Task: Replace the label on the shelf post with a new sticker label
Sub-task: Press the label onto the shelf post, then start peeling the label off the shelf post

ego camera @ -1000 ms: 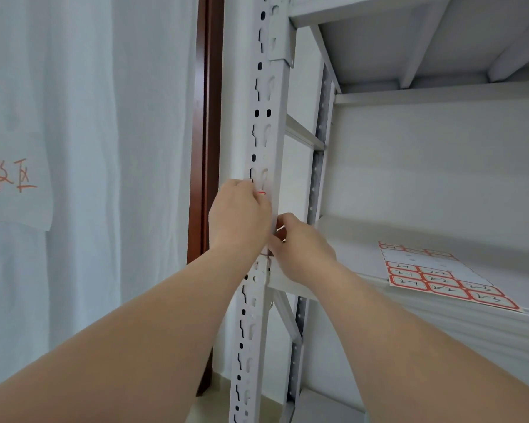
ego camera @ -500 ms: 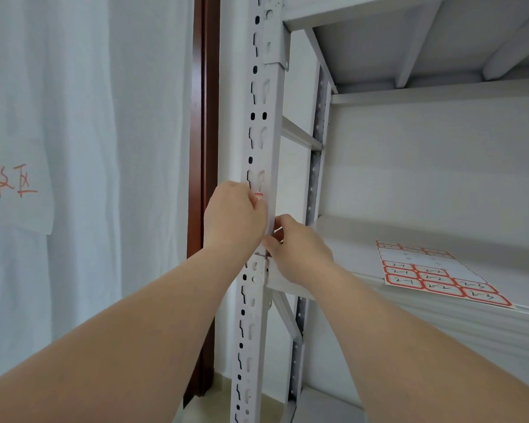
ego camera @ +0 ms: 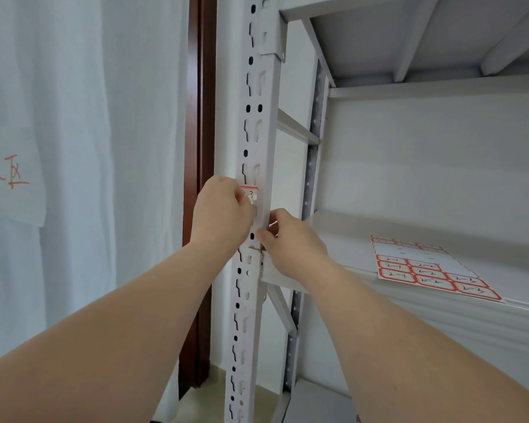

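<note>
Left hand (ego camera: 222,210) pinches the red-bordered label (ego camera: 250,193) on the shelf post (ego camera: 258,141); right hand (ego camera: 290,242) grips the post's edge.

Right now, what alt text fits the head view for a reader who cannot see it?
Two bare hands work at a red-bordered label on a white slotted shelf post: the left hand covers most of it, the right hand pinches at the post's edge. A sheet of red-bordered stickers lies on the shelf.
</note>
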Demonstrator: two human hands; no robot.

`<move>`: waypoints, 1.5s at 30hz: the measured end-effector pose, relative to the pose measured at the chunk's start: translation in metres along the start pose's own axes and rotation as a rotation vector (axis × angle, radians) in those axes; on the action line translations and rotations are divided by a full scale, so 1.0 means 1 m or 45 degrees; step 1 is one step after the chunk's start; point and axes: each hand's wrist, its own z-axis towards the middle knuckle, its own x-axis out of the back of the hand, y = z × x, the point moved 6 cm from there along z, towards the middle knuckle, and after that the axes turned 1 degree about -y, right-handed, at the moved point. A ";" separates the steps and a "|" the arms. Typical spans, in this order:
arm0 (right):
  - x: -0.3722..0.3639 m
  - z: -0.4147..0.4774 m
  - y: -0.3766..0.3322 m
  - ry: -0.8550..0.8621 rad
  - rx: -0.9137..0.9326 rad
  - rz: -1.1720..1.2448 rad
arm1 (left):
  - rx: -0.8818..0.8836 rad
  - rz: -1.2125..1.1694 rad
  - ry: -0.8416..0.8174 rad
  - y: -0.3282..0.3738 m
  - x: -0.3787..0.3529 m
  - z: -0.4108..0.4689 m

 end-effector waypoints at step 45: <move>0.029 -0.030 -0.022 -0.069 -0.243 1.235 | -0.095 -0.035 -0.300 0.032 0.039 -0.027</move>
